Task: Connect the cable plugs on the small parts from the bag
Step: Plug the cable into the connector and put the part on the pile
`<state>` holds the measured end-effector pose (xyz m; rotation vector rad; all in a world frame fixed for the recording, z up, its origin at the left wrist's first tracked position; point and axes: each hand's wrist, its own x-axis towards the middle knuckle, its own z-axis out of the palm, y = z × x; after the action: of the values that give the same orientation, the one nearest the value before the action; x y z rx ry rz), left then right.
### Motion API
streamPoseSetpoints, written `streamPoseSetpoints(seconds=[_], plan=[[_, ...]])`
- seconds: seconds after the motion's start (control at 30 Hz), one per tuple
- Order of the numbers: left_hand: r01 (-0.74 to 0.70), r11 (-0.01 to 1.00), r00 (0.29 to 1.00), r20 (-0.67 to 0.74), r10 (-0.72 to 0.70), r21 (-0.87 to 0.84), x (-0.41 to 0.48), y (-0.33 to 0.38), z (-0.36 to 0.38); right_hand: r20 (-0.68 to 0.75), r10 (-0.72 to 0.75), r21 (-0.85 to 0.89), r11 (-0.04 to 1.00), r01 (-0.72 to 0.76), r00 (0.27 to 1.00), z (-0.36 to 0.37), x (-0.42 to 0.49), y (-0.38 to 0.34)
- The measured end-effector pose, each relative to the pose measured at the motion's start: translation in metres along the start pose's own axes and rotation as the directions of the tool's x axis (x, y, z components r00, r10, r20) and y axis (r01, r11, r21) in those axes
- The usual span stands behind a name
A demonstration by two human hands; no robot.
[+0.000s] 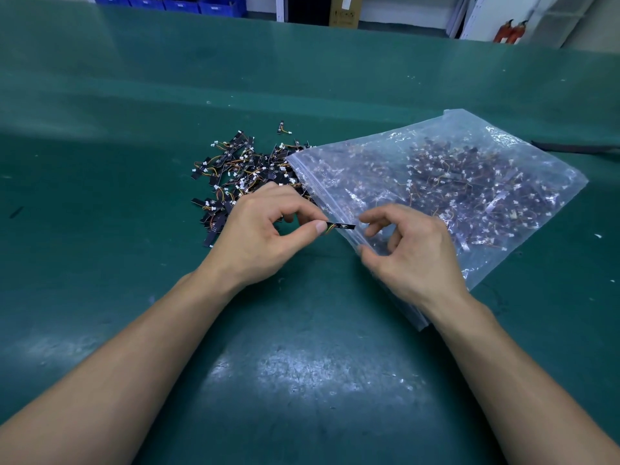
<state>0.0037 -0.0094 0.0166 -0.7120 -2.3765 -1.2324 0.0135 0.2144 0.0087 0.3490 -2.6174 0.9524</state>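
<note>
My left hand pinches a small black board by its wired end, between thumb and forefinger, and holds it level above the table. My right hand hovers just right of the board, fingers curled and apart from it, with nothing in it that I can see; it lies over the near edge of a clear zip bag full of the same parts. A loose pile of small black boards with orange-yellow wires and white plugs spills from the bag's open mouth at the left.
The green mat table stretches wide on all sides. One stray part lies behind the pile. A dark flat object sits at the right edge. Blue bins and shelving stand beyond the table.
</note>
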Motion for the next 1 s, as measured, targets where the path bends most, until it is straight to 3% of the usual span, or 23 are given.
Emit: streamPoseSetpoints(seconds=[0.3, 0.6, 0.77, 0.87, 0.93, 1.0], plan=[[0.159, 0.987, 0.986, 0.048, -0.158, -0.027, 0.006, 0.003, 0.013, -0.171, 0.092, 0.237, 0.970, -0.050, 0.981, -0.011, 0.003, -0.006], [0.223, 0.916, 0.951, 0.133, -0.280, 0.333, 0.067, 0.039, 0.074, -0.339, 0.058, 0.328, 0.943, 0.060, 0.939, -0.016, 0.005, -0.010], [0.261, 0.917, 0.962, -0.004, -0.272, 0.302, 0.081, 0.054, 0.096, -0.376, 0.068, 0.327, 0.943, 0.063, 0.924, -0.017, 0.005, -0.009], [0.347, 0.906, 0.938, -0.067, -0.341, 0.244, 0.081, 0.053, 0.098, -0.359, 0.057, 0.314, 0.947, 0.064, 0.931, -0.017, 0.004, -0.010], [0.331, 0.903, 0.941, -0.021, -0.339, 0.274, 0.078, 0.048, 0.093, -0.338, 0.025, 0.273, 0.959, 0.073, 0.941, -0.016, 0.004, -0.012], [0.261, 0.861, 0.945, 0.064, -0.320, 0.437, 0.070, 0.039, 0.082, -0.324, -0.009, 0.238, 0.967, 0.091, 0.946, -0.016, 0.003, -0.012]])
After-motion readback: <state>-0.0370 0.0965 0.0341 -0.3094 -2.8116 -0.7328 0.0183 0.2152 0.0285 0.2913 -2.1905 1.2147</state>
